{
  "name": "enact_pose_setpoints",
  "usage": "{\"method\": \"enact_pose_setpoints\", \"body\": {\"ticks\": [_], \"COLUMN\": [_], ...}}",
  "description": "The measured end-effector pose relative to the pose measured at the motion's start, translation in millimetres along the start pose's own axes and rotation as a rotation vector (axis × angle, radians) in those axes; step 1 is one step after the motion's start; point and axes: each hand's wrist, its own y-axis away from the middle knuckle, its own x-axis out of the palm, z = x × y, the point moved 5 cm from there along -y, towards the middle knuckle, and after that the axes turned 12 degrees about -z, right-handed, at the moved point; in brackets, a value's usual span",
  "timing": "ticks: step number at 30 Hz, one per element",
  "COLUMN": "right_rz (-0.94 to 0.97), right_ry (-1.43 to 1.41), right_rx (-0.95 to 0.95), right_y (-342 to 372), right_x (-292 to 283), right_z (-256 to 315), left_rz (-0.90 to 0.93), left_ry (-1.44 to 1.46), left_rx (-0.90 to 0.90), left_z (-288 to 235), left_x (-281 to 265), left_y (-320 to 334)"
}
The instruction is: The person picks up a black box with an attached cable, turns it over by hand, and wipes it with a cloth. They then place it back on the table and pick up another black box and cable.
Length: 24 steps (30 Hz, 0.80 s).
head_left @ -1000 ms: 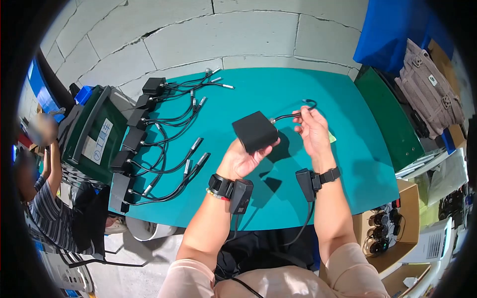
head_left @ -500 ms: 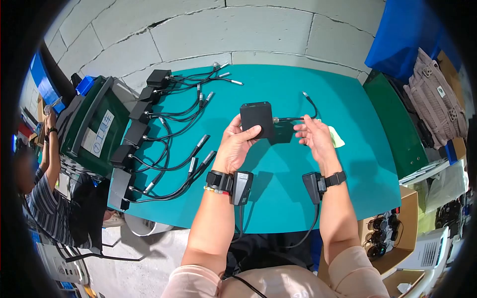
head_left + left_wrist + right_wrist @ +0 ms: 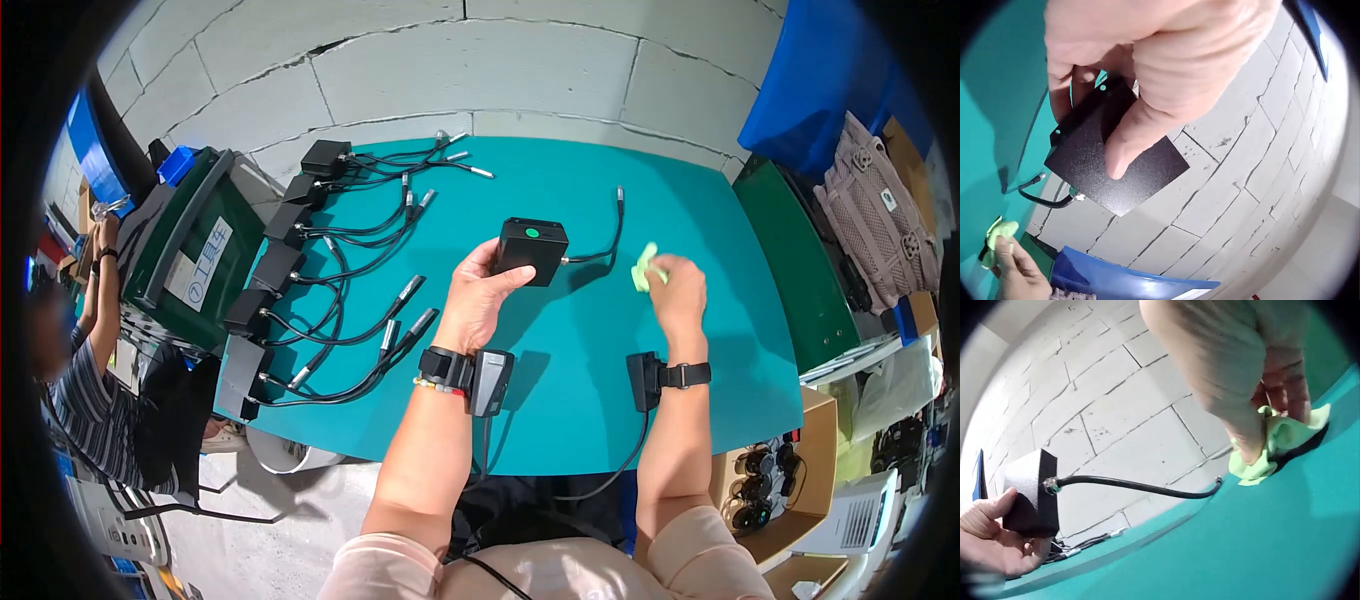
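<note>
Fingers (image 3: pixel 1290 394) pinch cloth (image 3: pixel 1294 432) (carton (image 3: pixel 820 450) holds devices (image 3: pixel 752 487))

You face a teal surface (image 3: pixel 560 420). Six black boxes (image 3: pixel 278 266) line its left side, silver-tipped cables (image 3: pixel 409 288) lying across it.

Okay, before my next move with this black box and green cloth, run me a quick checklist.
1. Left hand grips the black box: ok, thumb pressed on its face.
2. Right hand holds the light green cloth: ok, pinched between thumb and fingers.
3. Cloth in contact with the box, if wiping comes next: not ok, they are apart.
4. Black cable joined to the box: ok, attached at a metal connector.
5. Other black boxes out of the way: ok, lined up at the left side of the table.
6. Box face free of dust: cannot tell, its speckling could be finish or dirt.
</note>
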Motion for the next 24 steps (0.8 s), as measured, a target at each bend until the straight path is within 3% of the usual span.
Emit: {"method": "enact_pose_setpoints", "body": {"ticks": [1,3,4,6,8,9,18,20,24], "right_rz": [0.0,-0.197,-0.195,-0.247,-0.101,-0.093,-0.216,-0.316,-0.307], "right_ry": [0.003,-0.808,-0.805,-0.915,-0.834,-0.662,-0.433,-0.524,-0.615], "right_rx": [0.005,-0.017,-0.014,-0.377,-0.51,-0.63,-0.582,-0.479,-0.587], "right_y": [0.6,4.4,9.4,26.8,42.7,48.1,34.8,33.0,43.7], "right_x": [-4.9,-24.7,-24.6,-33.6,-36.3,-29.8,-21.6,-19.9,-19.5], "right_z": [9.1,41.6,51.4,83.5,108.6,113.9,92.1,84.7,100.6], "left_rz": [-0.012,-0.006,-0.004,0.014,0.073,0.063,-0.018,-0.086,-0.063], "left_ry": [-0.053,-0.109,-0.167,-0.197,-0.207,-0.217,-0.242,-0.039,-0.055], "left_rx": [0.011,0.012,0.017,0.014,-0.013,-0.002,0.118,-0.112,-0.167], "left_z": [-0.2,0.5,1.5,4.9,12.3,11.2,5.2,5.6,11.7], "left_x": [1.8,6.4,7.7,13.5,20.0,25.1,16.1,16.3,7.3], "left_y": [1.7,4.1,6.0,9.7,12.5,15.4,11.1,13.1,9.4]}}
